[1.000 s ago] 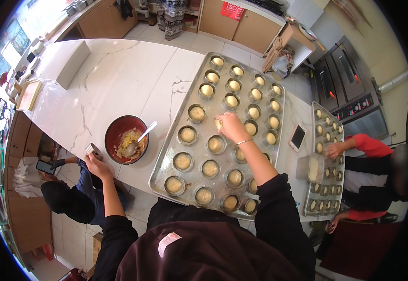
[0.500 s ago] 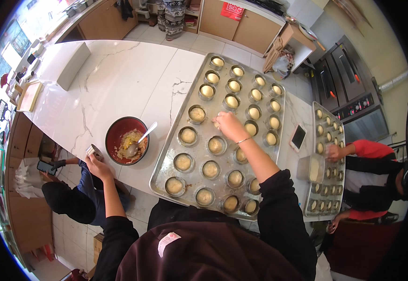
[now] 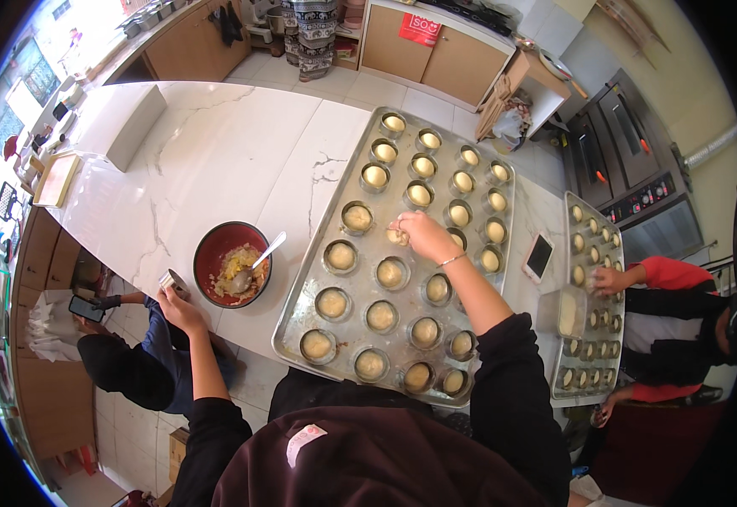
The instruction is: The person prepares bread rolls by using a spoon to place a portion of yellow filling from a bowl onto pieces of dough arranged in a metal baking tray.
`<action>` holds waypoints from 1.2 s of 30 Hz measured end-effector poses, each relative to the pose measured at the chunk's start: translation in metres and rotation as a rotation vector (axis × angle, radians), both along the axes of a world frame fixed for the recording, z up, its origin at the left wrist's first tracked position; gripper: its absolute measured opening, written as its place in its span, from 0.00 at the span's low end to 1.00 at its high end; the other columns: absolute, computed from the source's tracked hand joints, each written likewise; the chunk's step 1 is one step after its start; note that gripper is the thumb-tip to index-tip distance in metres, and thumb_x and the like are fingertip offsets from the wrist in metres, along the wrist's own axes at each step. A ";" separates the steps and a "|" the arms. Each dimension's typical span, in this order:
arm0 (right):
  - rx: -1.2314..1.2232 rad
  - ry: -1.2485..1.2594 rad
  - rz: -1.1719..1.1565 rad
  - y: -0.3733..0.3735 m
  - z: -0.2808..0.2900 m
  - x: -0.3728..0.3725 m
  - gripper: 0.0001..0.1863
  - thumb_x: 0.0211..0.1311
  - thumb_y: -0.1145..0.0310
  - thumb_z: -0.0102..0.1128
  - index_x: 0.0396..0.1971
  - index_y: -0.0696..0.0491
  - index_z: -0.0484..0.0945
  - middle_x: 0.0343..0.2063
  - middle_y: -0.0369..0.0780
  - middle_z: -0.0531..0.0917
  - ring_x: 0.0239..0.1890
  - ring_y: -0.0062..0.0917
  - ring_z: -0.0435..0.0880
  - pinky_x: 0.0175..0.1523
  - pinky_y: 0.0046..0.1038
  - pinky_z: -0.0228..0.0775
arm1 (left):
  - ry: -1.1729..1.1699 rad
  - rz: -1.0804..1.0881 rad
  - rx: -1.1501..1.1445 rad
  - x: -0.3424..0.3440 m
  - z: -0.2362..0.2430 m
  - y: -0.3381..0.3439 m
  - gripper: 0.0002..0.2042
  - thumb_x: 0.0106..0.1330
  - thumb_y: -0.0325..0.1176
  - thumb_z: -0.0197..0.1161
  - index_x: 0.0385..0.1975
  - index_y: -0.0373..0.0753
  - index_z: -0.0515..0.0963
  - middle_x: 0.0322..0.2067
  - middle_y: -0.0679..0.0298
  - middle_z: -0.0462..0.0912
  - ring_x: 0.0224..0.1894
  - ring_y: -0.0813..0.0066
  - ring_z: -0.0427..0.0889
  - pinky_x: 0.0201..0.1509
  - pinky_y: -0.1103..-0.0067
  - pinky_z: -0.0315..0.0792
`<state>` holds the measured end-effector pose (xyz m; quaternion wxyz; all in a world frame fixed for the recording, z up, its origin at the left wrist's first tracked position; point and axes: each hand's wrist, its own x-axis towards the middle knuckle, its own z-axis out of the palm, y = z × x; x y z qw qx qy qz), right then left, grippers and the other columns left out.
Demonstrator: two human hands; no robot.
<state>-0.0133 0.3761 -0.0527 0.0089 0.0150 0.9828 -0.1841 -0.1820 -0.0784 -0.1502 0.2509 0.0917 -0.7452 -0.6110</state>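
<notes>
A: Status at the big tray (image 3: 360, 286)?
B: Right hand (image 3: 423, 237) is over its middle, fingers pinching a dough piece (image 3: 398, 237). Same spot as a second ago, but fingers have shifted; more of the dough shows now. Can't tell if it touches the metal.
A: Left hand (image 3: 182, 313)?
B: Left of the tray, at the tabletop's (image 3: 242, 152) near edge. Fingers closed on an empty-looking metal ring (image 3: 178, 288). No real change there.
A: Anything else move?
B: Co-worker's hand (image 3: 611, 281), right of the tray over the second tray (image 3: 559, 363), has shifted slightly. Bowl (image 3: 212, 253) and spoon (image 3: 269, 249) haven't moved against the tray.
A: Edges?
B: Tray's far left corner reaches the tabletop's far edge; its near side is close to the person's body. Bowl is just left of the tray, with a narrow bare strip between.
A: Room?
B: Inside the tray, bare metal around the dough piece, between filled rings (image 3: 391, 272). Widest open stretch: left of the tray, past the bowl toward the white box (image 3: 115, 118). Right side's tight: phone (image 3: 538, 257) beside the tray, clear container (image 3: 550, 308) nearer the person.
</notes>
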 end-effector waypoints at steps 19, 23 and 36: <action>-0.340 -0.008 -0.068 -0.001 0.022 0.004 0.28 0.39 0.76 0.62 0.47 0.51 0.71 0.38 0.40 0.76 0.44 0.35 0.73 0.50 0.30 0.66 | 0.005 0.025 -0.019 0.007 0.018 0.005 0.17 0.62 0.43 0.44 0.37 0.33 0.70 0.26 0.64 0.72 0.25 0.77 0.70 0.25 0.83 0.66; -0.201 -0.067 -0.326 -0.012 0.022 0.004 0.30 0.39 0.70 0.65 0.48 0.56 0.68 0.38 0.48 0.75 0.47 0.38 0.72 0.49 0.32 0.67 | -0.023 -0.001 0.007 0.006 0.018 0.007 0.15 0.62 0.44 0.44 0.33 0.37 0.69 0.23 0.68 0.67 0.24 0.81 0.67 0.25 0.84 0.64; 0.076 0.118 -0.360 -0.035 -0.022 -0.005 0.08 0.48 0.73 0.51 0.28 0.55 0.77 0.31 0.50 0.75 0.35 0.45 0.73 0.40 0.37 0.68 | 0.040 -0.008 0.036 0.003 0.012 0.005 0.13 0.63 0.42 0.46 0.25 0.38 0.66 0.16 0.72 0.61 0.18 0.85 0.61 0.21 0.86 0.58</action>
